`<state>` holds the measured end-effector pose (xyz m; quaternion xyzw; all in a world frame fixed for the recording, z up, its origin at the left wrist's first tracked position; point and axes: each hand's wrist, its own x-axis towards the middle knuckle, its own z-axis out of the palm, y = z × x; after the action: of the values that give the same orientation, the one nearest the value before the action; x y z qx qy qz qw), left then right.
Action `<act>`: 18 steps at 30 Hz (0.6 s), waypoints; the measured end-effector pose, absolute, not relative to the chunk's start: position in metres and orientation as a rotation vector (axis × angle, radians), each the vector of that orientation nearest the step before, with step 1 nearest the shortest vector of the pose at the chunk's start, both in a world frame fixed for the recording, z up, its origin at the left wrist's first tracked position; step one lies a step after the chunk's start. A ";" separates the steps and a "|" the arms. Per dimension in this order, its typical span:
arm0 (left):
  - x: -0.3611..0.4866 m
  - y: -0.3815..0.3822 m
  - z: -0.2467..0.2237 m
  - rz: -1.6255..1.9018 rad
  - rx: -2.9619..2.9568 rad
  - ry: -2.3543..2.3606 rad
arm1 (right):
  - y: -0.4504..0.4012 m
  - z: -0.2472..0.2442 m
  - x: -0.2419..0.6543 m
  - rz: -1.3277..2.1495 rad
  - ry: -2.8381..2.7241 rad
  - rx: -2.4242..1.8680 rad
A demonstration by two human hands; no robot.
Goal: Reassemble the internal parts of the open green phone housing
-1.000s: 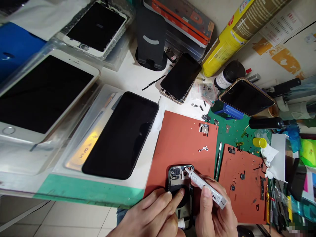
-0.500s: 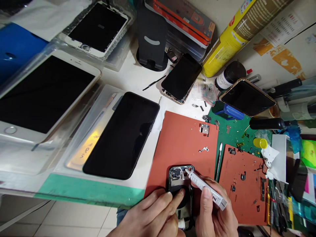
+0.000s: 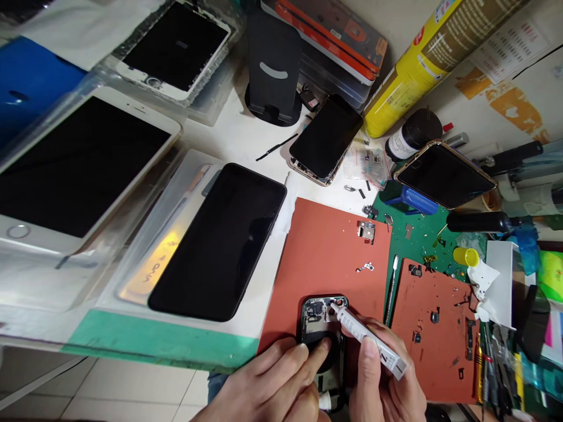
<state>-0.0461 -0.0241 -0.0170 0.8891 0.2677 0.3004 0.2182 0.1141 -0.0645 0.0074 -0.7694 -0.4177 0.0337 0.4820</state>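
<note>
An opened phone housing (image 3: 315, 309), with its inner parts exposed, lies on the reddish-brown mat (image 3: 332, 252). My left hand (image 3: 281, 378) rests over its left side, index finger stretched onto the dark interior and the other fingers bent, holding it down. A slim white glue tube (image 3: 355, 328) is pinched in my right hand (image 3: 382, 375), between thumb and fingers. Its nozzle points at the camera area near the housing's top edge; whether it touches cannot be made out. A small white cap (image 3: 324, 401) shows beside my left fingers; the housing's lower end is partly hidden.
A black phone (image 3: 220, 243) lies left of the mat. Loose phone parts (image 3: 366, 232) sit on the mat. A metal pry tool (image 3: 391, 290) separates it from a second mat (image 3: 426, 357) with several small parts. A phone stand (image 3: 273, 64) and yellow can (image 3: 409, 73) stand behind.
The view has shifted slightly, so things appear a little further right. Both hands keep almost the same pose, with the tube's nozzle still at the housing's top end.
</note>
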 end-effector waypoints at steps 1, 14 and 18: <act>-0.046 -0.024 -0.017 0.826 2.461 0.741 | -0.064 0.009 0.112 0.097 -0.991 -1.904; -0.045 -0.017 -0.012 0.891 2.427 0.734 | -0.074 0.003 0.125 0.145 -0.817 -1.882; -0.048 -0.010 0.001 0.931 2.204 0.842 | -0.084 0.007 0.148 0.525 -0.550 -1.756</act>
<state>-0.0482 -0.0102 0.0006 0.8295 0.3169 0.3504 0.2979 0.1481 -0.0838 0.0067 -0.7501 -0.2348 0.2241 0.5761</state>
